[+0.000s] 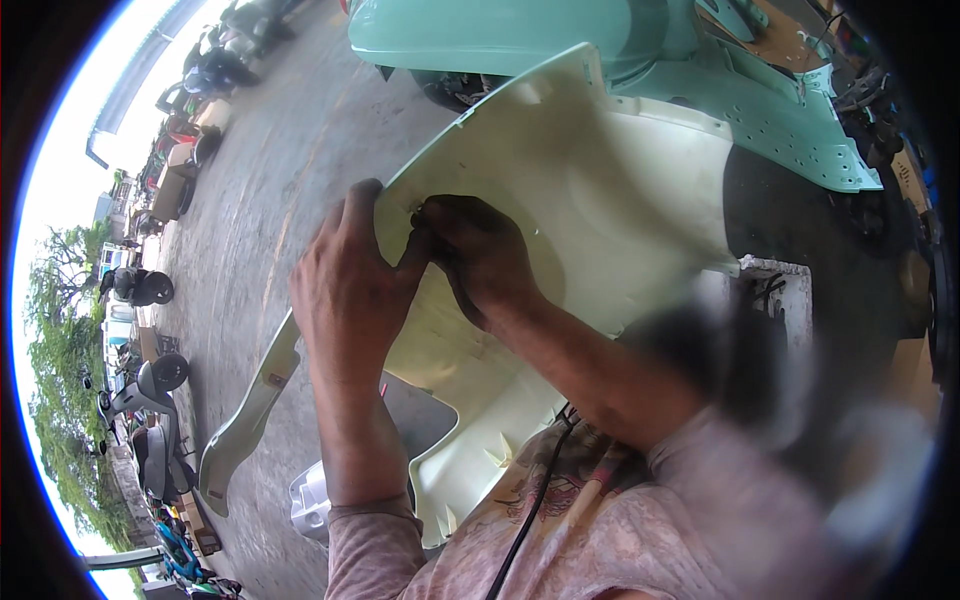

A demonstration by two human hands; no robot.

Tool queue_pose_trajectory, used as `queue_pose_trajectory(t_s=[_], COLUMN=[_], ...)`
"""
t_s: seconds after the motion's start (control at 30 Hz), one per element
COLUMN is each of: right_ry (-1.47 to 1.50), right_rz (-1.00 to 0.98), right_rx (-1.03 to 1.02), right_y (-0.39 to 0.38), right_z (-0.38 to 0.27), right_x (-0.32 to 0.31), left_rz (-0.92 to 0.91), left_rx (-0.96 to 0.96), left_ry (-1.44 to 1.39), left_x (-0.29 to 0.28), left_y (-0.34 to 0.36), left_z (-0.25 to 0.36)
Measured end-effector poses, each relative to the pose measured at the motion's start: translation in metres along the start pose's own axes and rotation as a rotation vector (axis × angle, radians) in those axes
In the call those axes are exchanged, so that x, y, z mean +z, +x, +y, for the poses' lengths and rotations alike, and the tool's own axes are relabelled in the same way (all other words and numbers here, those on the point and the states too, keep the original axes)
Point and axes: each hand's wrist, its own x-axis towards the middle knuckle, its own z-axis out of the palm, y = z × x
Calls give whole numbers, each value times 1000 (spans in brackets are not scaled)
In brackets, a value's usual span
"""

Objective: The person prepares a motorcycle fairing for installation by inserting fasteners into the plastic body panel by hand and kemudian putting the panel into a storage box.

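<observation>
A large curved cream plastic panel (pixel 640 180) lies across the middle, in front of my body. My left hand (pixel 340 280) grips its left edge, fingers curled over the rim and thumb reaching inward. My right hand (pixel 480 250) is closed just beside that thumb, its fingertips pinched at a small spot on the panel's inner face near the edge; what they hold is hidden. A long, narrow part of cream plastic (pixel 245 430) reaches down to the lower left. A dark cord (pixel 530 510) hangs over my shirt.
A mint-green scooter body (pixel 520 30) stands beyond the panel. A white foam box (pixel 795 290) is at the right, partly behind a blur. Silver plastic (pixel 310 495) shows below left. Several parked scooters (pixel 150 380) and cardboard boxes (pixel 175 180) line the concrete floor (pixel 240 220) along the left.
</observation>
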Motion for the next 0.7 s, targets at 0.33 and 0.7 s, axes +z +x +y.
queue_pose_trajectory(t_s=[0.33,0.7], right_ry=[18,-33], right_rz=[-14,91], right_rx=[-82,-188], right_y=[-2,-4], right_z=[7,4], right_x=[1,6], left_rz=[46,21], left_rx=[68,116], left_ry=[98,135], left_x=[-2,3], left_y=[-1,4], left_z=[9,12])
